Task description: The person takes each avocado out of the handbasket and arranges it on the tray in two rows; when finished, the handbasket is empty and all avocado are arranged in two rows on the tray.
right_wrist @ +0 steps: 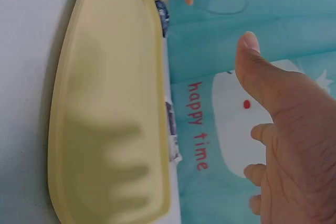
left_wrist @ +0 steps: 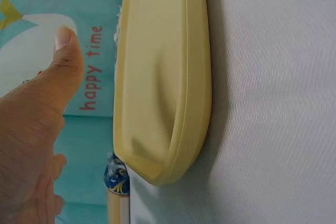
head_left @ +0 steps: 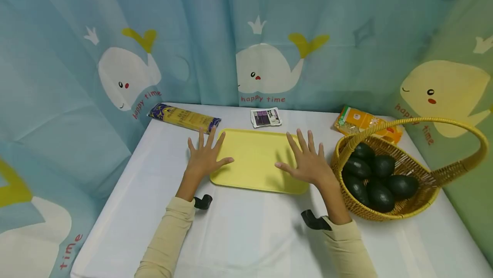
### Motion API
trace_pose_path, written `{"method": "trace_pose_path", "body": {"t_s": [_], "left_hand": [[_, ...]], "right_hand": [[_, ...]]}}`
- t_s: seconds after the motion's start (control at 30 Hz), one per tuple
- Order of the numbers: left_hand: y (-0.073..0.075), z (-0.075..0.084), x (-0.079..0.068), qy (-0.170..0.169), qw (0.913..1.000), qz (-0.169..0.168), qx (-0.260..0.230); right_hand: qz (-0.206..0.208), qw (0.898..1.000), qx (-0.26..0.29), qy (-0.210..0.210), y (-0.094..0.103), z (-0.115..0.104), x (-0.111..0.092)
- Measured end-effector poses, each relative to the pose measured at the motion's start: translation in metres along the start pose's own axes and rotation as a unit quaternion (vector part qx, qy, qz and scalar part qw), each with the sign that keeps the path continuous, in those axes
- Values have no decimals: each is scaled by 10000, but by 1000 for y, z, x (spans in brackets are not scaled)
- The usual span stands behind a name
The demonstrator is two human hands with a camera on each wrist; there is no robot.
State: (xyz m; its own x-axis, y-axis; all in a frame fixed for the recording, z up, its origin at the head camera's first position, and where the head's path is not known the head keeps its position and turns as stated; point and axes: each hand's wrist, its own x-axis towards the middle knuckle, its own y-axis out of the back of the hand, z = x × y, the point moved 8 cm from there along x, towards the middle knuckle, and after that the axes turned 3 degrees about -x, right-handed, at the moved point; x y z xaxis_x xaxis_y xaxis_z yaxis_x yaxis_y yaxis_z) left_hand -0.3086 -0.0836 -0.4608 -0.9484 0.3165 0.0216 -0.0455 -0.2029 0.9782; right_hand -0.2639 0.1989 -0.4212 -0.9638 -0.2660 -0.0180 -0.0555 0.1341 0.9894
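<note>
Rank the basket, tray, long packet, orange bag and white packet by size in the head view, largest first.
1. Basket
2. Tray
3. Long packet and orange bag: too alike to rank; the basket partly hides the bag
4. White packet

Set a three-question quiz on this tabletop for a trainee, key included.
1. True or false: neither the left hand nor the right hand holds anything.

2. Which packet lies nearest the wicker basket?
A. the long yellow packet with purple ends
B. the orange packet
C. the small white packet with a purple label

3. Fill in: the right hand's shadow falls on the yellow ____.

Key:
1. True; both are open and empty.
2. B, just behind the basket.
3. tray
</note>
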Motion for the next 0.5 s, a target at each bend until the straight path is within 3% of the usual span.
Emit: {"method": "trace_pose_path", "body": {"t_s": [0.27, 0.37, 0.5], "left_hand": [[-5, -3, -1, 131, 9995, -154, -262], [-10, -6, -3, 86, 9983, -233, -530], [-19, -12, -8, -25, 9898, -364, -1379]], "right_hand": [[238, 9955, 740, 544, 24, -2, -28], [302, 9861, 1400, 846, 34, 1, -47], [265, 9673, 2243, 1157, 50, 12, -74]]}}
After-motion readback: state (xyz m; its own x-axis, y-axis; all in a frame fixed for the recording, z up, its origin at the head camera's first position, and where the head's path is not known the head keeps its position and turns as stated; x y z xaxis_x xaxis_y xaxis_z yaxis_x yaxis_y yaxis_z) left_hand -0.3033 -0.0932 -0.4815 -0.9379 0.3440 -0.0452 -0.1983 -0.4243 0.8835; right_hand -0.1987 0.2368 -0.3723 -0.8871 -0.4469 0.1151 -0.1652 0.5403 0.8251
